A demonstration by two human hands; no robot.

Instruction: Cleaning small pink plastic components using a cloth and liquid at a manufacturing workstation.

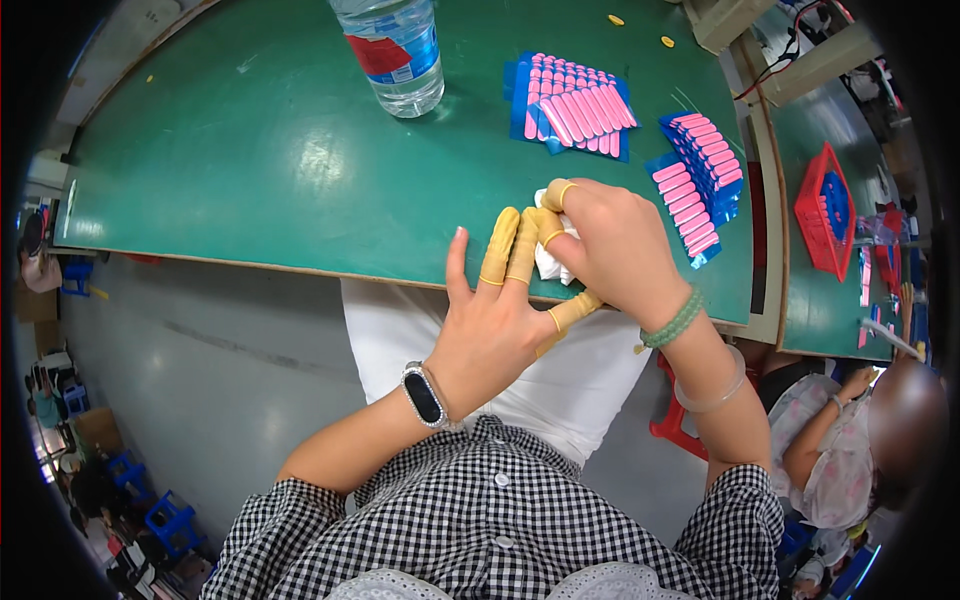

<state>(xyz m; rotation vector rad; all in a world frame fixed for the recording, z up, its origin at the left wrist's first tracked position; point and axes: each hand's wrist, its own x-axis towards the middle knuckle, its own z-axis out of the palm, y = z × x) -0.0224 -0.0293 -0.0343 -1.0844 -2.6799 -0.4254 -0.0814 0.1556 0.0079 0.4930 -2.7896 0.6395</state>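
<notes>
My left hand (495,325) lies at the near edge of the green table, fingers stretched out. Yellow finger cots cover most of its fingers; the little finger is bare. My right hand (625,245) is bent over a crumpled white tissue (550,265) just to the right. Its thumb and forefinger, also in yellow cots, close on the tissue and meet the tip of my left middle finger. My right hand's other fingers are hidden beneath it. Beyond and to the right lie blue sheets with pink strips (580,105) and further such sheets (690,195).
A clear water bottle (400,60) stands at the far side of the table (250,170). Small yellow bits (667,42) lie at the far right. On a neighbouring table is a red basket (812,225). Another person (825,450) sits at the right, near a red stool (675,425).
</notes>
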